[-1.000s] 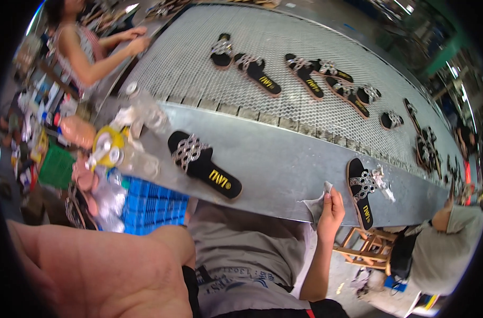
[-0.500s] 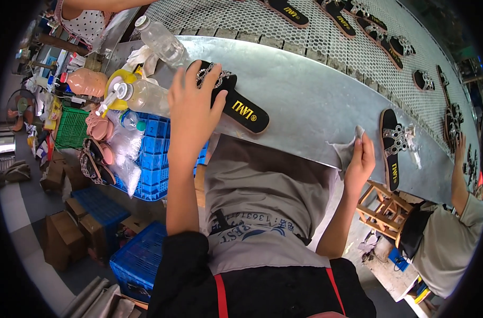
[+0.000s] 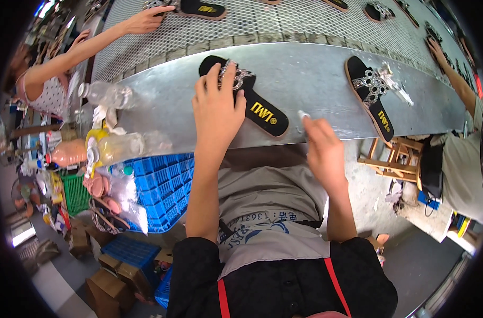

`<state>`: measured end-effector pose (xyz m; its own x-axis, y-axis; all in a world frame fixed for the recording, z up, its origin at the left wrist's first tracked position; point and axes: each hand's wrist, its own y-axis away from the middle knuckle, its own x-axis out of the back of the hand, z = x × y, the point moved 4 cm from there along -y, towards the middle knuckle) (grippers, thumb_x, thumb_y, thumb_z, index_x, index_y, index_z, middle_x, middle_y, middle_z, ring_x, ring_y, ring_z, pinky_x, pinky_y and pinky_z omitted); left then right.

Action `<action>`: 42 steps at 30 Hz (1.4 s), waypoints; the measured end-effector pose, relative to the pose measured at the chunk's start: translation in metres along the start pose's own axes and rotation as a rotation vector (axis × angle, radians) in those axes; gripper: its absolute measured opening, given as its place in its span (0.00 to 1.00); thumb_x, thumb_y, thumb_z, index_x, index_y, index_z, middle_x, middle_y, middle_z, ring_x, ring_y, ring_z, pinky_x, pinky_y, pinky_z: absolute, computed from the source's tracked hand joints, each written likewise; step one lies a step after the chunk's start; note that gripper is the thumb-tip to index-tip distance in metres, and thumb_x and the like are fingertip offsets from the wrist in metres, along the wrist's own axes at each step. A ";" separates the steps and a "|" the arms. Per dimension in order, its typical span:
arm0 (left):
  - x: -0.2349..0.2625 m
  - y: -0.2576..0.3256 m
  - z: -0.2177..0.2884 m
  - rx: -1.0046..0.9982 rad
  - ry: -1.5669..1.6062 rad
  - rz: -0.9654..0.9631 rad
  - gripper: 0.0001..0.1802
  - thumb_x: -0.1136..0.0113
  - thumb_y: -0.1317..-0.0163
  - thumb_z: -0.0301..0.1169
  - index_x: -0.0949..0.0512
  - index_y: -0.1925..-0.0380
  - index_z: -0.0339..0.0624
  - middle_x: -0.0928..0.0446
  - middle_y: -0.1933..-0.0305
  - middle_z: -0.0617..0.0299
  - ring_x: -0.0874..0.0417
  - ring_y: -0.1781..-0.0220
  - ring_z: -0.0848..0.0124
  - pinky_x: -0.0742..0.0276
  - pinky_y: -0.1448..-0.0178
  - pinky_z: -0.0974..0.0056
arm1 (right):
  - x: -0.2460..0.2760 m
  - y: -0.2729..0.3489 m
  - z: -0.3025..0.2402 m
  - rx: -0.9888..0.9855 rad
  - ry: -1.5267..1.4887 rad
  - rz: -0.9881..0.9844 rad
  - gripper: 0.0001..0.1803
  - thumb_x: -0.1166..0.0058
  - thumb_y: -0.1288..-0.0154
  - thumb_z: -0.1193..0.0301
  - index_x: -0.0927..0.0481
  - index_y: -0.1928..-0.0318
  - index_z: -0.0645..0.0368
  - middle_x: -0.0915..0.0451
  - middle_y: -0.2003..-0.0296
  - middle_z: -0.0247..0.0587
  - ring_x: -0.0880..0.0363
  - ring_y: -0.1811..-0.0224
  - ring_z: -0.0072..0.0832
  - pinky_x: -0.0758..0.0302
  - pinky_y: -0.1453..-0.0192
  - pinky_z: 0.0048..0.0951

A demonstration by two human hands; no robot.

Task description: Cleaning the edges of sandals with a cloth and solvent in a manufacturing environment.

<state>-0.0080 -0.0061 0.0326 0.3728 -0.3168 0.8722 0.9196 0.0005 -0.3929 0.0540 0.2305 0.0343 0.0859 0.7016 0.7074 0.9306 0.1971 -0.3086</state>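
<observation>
A black slide sandal (image 3: 265, 114), with a jewelled strap and yellow lettering on its insole, lies tilted on the metal ledge. My left hand (image 3: 217, 111) holds it, fingers curled over the strap and the thumb along its side. To the right of it, just above the ledge's front edge, my right hand (image 3: 324, 146) is closed and slightly blurred. A pale bit of cloth (image 3: 303, 114) pokes out at its fingertips; most of it is hidden in the hand. Farther right a second matching sandal (image 3: 370, 93) lies by itself, beside a crumpled white tube (image 3: 395, 85).
Beyond the metal ledge (image 3: 305, 69) runs a mesh conveyor (image 3: 284, 26) carrying several sandals. Clear bottles (image 3: 106, 95) stand at the left, over a blue crate (image 3: 164, 185). Co-workers' arms (image 3: 101, 42) reach over the conveyor at left and right. A wooden stool (image 3: 398, 161) stands at right.
My view has turned. The grey cloth hung visibly from my right hand; now it is bunched inside it, and that hand is nearer the held sandal. My left hand keeps its hold.
</observation>
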 end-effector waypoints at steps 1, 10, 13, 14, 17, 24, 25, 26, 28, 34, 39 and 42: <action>-0.006 -0.001 0.000 0.035 0.078 0.000 0.33 0.38 0.37 0.28 0.26 0.29 0.49 0.30 0.27 0.48 0.29 0.28 0.45 0.29 0.29 0.43 | -0.004 0.000 -0.005 0.045 0.143 -0.050 0.28 0.44 0.41 0.86 0.18 0.39 0.60 0.21 0.61 0.40 0.17 0.65 0.37 0.20 0.66 0.37; -0.030 0.005 0.000 -0.023 0.141 0.105 0.33 0.43 0.38 0.20 0.25 0.30 0.46 0.27 0.30 0.49 0.30 0.26 0.46 0.35 0.23 0.43 | -0.020 -0.062 -0.016 0.501 0.401 -0.326 0.24 0.41 0.41 0.72 0.20 0.42 0.57 0.25 0.63 0.33 0.18 0.67 0.28 0.19 0.68 0.31; -0.031 0.003 0.001 -0.016 0.120 0.101 0.33 0.42 0.39 0.20 0.25 0.30 0.46 0.27 0.31 0.50 0.30 0.26 0.47 0.35 0.23 0.43 | -0.034 -0.080 -0.010 0.527 0.469 -0.420 0.24 0.42 0.41 0.72 0.18 0.42 0.54 0.25 0.62 0.32 0.18 0.65 0.28 0.19 0.65 0.31; -0.031 0.005 0.001 -0.015 0.112 0.096 0.33 0.42 0.39 0.20 0.24 0.31 0.47 0.27 0.31 0.50 0.30 0.26 0.47 0.35 0.23 0.43 | -0.035 -0.084 -0.009 0.530 0.466 -0.436 0.24 0.42 0.41 0.72 0.18 0.42 0.54 0.25 0.62 0.32 0.18 0.65 0.28 0.19 0.65 0.31; -0.032 0.006 -0.002 -0.008 0.130 0.092 0.34 0.42 0.39 0.20 0.26 0.29 0.48 0.27 0.30 0.50 0.30 0.25 0.48 0.37 0.23 0.41 | -0.031 -0.085 -0.006 0.605 0.436 -0.448 0.24 0.41 0.42 0.71 0.19 0.43 0.54 0.26 0.63 0.30 0.19 0.65 0.26 0.20 0.65 0.30; -0.037 0.003 0.001 -0.006 0.111 0.041 0.36 0.43 0.38 0.22 0.28 0.27 0.52 0.28 0.30 0.52 0.31 0.24 0.48 0.40 0.21 0.37 | -0.032 -0.084 -0.002 0.649 0.467 -0.470 0.21 0.40 0.42 0.69 0.18 0.46 0.53 0.29 0.63 0.29 0.22 0.68 0.22 0.21 0.68 0.27; -0.037 0.002 0.001 -0.002 0.113 0.033 0.36 0.43 0.38 0.22 0.28 0.27 0.52 0.28 0.29 0.52 0.31 0.24 0.49 0.40 0.20 0.37 | -0.035 -0.089 -0.003 0.671 0.476 -0.446 0.19 0.40 0.40 0.69 0.18 0.47 0.51 0.30 0.64 0.29 0.22 0.68 0.21 0.21 0.70 0.26; -0.036 0.003 0.000 0.010 0.106 0.027 0.36 0.42 0.39 0.22 0.28 0.27 0.52 0.28 0.29 0.52 0.31 0.24 0.49 0.40 0.20 0.37 | -0.038 -0.091 -0.002 0.669 0.474 -0.454 0.19 0.40 0.40 0.69 0.18 0.47 0.51 0.30 0.64 0.29 0.22 0.68 0.21 0.21 0.70 0.26; -0.036 0.003 0.000 0.021 0.118 0.025 0.36 0.42 0.39 0.23 0.28 0.28 0.53 0.28 0.29 0.53 0.31 0.24 0.49 0.40 0.20 0.37 | -0.038 -0.092 -0.002 0.715 0.480 -0.428 0.19 0.40 0.40 0.69 0.18 0.47 0.51 0.30 0.63 0.29 0.22 0.69 0.21 0.21 0.70 0.26; -0.039 0.004 0.000 0.000 0.092 0.045 0.35 0.42 0.39 0.23 0.28 0.28 0.53 0.28 0.30 0.54 0.31 0.24 0.50 0.39 0.21 0.38 | -0.025 -0.076 -0.004 0.693 0.481 -0.538 0.25 0.40 0.45 0.70 0.18 0.43 0.52 0.28 0.61 0.28 0.25 0.70 0.21 0.21 0.69 0.26; -0.037 0.003 -0.001 0.000 0.088 0.058 0.32 0.43 0.36 0.25 0.27 0.29 0.53 0.28 0.30 0.54 0.31 0.25 0.50 0.39 0.21 0.38 | -0.038 -0.089 -0.005 0.686 0.403 -0.518 0.25 0.39 0.45 0.71 0.17 0.44 0.53 0.27 0.62 0.29 0.23 0.69 0.23 0.23 0.70 0.27; -0.038 0.004 -0.002 -0.003 0.075 0.074 0.32 0.43 0.35 0.25 0.26 0.30 0.54 0.27 0.31 0.54 0.30 0.25 0.50 0.39 0.21 0.38 | -0.025 -0.078 -0.005 0.653 0.392 -0.566 0.25 0.39 0.46 0.72 0.17 0.44 0.53 0.27 0.64 0.30 0.21 0.69 0.23 0.23 0.70 0.28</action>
<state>-0.0188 0.0039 -0.0029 0.4290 -0.3858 0.8168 0.8896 0.0237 -0.4561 -0.0188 0.1948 0.0437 -0.0932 0.1279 0.9874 0.4979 0.8648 -0.0650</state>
